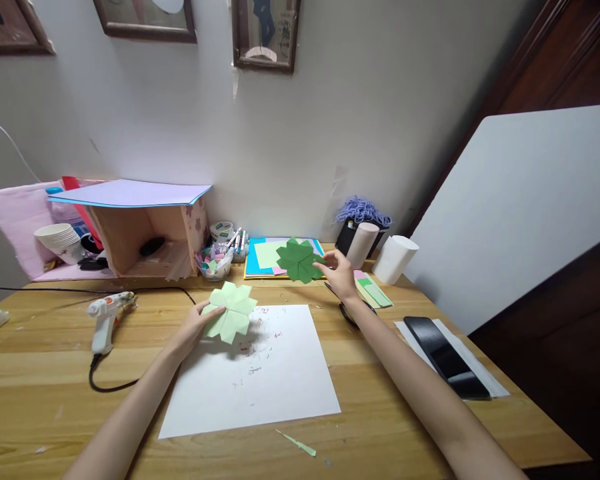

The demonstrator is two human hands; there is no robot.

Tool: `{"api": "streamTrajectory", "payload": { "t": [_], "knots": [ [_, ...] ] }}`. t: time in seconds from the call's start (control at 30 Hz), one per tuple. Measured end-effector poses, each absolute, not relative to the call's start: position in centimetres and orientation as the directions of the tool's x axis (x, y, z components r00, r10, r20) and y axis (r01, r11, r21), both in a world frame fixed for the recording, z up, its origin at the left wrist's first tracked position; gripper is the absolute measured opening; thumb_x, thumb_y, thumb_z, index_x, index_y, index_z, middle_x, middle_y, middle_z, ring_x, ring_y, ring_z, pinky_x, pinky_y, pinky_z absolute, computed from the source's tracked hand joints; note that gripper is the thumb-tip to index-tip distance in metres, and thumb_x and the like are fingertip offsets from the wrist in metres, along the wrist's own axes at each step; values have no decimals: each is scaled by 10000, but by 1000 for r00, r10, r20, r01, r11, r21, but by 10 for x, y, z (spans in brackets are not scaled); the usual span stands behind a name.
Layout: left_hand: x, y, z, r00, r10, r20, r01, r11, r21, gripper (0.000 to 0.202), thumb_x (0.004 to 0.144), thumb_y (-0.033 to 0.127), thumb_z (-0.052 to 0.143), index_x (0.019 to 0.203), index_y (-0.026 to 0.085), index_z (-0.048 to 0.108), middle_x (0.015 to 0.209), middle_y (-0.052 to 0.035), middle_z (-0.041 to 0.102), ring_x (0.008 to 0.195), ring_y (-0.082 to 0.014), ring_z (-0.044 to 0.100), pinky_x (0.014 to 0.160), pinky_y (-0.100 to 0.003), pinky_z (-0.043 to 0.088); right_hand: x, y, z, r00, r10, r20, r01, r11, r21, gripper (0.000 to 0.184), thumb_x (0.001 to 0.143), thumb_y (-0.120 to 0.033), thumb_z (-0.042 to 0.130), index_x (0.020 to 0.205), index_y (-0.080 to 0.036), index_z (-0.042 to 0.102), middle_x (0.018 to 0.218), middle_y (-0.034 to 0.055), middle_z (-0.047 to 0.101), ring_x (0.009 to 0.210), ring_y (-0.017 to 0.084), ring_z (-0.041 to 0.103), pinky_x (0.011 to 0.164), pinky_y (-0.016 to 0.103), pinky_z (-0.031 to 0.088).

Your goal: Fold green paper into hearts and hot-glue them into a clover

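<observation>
My left hand (196, 327) pinches the edge of a light green folded paper flower (231, 311), holding it just above the upper left of a white sheet (260, 387) on the wooden desk. My right hand (341, 275) is stretched toward the back of the desk and grips a dark green folded paper flower (299, 259) by its right edge. That flower hovers over a stack of coloured paper (261, 259) lying against the wall.
A white glue gun (106, 320) with a black cord lies left. Behind it stand a wooden box (145, 240), paper cups (60, 241) and a bowl of scraps (215, 265). Right: two white rolls (395, 259), purple yarn (363, 211), a black phone (445, 357), scissors (350, 313).
</observation>
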State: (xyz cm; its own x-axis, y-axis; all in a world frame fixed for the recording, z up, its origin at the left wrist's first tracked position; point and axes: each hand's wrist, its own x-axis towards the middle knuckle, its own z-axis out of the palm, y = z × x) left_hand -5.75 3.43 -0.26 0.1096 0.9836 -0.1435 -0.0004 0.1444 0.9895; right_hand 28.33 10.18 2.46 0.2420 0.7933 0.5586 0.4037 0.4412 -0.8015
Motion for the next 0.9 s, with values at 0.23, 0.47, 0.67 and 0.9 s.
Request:
{"api": "streamTrajectory", "payload": {
  "t": [0.23,0.47,0.67,0.9],
  "knots": [
    [-46,33,-10,-118,940,320,600,-189,777,634,589,491,693,1111,156,558,1162,-134,568,1127,-307,493,961,-441,377,240,90,10,81,966,246,-54,251,-967,430,513,-386,770,810,-190,527,681,-14,594,639,144,590,565,258,482],
    [-17,16,5,147,987,-58,-52,67,996,521,681,484,629,1049,115,602,1031,-134,663,949,-270,618,842,-396,481,192,78,2,-161,967,198,-131,177,-975,446,563,-331,759,928,-201,537,862,26,627,766,159,612,676,292,514],
    [-18,17,5,-13,980,-197,-306,183,934,396,601,367,737,898,119,651,928,-104,704,894,-248,649,810,-343,507,175,70,6,-144,918,369,102,384,-918,326,691,-353,671,958,-214,548,959,46,579,867,166,583,772,317,502],
    [-16,14,5,14,978,-209,-325,202,924,392,628,370,723,914,114,647,1005,-115,685,927,-249,641,770,-312,522,173,52,21,-271,724,634,485,672,-560,98,770,-299,622,851,-267,667,1092,63,511,1086,232,470,948,414,386]
  ]
}}
